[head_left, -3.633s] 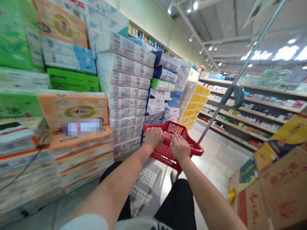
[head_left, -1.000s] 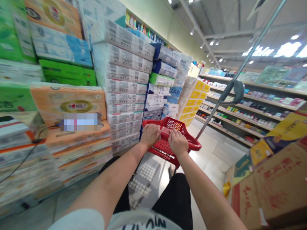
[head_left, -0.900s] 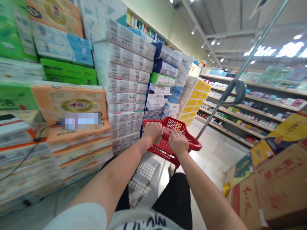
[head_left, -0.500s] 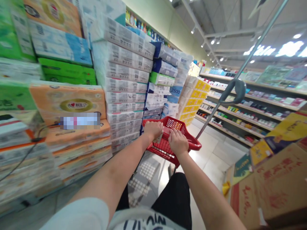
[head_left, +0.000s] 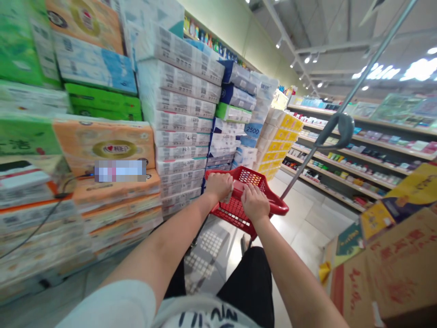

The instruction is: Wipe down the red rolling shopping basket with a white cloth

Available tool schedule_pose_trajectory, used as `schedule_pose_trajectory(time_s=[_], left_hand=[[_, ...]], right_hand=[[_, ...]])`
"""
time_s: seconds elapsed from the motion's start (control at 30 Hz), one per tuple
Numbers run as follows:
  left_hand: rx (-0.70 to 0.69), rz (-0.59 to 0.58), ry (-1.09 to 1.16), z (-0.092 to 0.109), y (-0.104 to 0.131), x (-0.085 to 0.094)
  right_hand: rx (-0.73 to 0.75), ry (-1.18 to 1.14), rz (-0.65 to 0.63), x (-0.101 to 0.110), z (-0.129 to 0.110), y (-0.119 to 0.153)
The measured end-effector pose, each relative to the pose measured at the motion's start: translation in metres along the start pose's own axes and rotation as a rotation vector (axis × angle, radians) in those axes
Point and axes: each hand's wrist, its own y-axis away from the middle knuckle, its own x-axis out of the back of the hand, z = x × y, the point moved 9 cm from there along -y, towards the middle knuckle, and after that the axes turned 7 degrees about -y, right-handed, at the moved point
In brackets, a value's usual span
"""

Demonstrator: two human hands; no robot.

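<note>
A red plastic shopping cart (head_left: 246, 175) with perforated basket walls stands in front of my body. My left hand (head_left: 219, 187) is wrapped round the left part of its handle, the fingers curled over the bar. Just to the right, my right hand (head_left: 254, 201) also closes over the handle, knuckles up. A small pale thing shows beside my left hand; I cannot make out what it is. From the cart's right side rises a slanted metal pole (head_left: 302, 173) with a grey loop-shaped hook (head_left: 337, 130). The basket looks bare inside where it shows.
Stacked tissue packs (head_left: 184, 105) line the left, with orange packs (head_left: 109, 146) nearer me and yellow-and-white packs (head_left: 280, 141) farther on. Cardboard cartons (head_left: 403, 269) flank the right. Long shelves (head_left: 341, 155) of small goods run across the back. Pale tiled floor (head_left: 300, 207) lies between.
The surroundings have shifted slightly rightward in view. Both hands keep their grip on the cart's handle, almost in the same place.
</note>
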Motion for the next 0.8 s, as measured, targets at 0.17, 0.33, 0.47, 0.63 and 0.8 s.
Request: schedule_pose_trajectory(time_s=[0.17, 0.33, 0.47, 0.63, 0.8], left_hand=[[0.021, 0.149, 0.023, -0.003, 0.012, 0.008], [0.067, -0.038, -0.023, -0.006, -0.009, -0.001], [0.021, 0.075, 0.0, -0.006, 0.005, 0.004], [-0.001, 0.123, 0.019, -0.005, 0.011, 0.005], [0.037, -0.06, -0.044, -0.006, -0.011, -0.001]], right_hand=[[0.01, 0.004, 0.006, 0.003, -0.002, -0.001], [0.023, 0.003, 0.018, 0.004, -0.003, -0.001], [0.011, 0.001, 0.016, 0.003, -0.003, -0.002], [0.01, -0.006, -0.004, 0.003, -0.002, -0.003], [0.018, -0.005, 0.018, 0.005, -0.005, -0.003]])
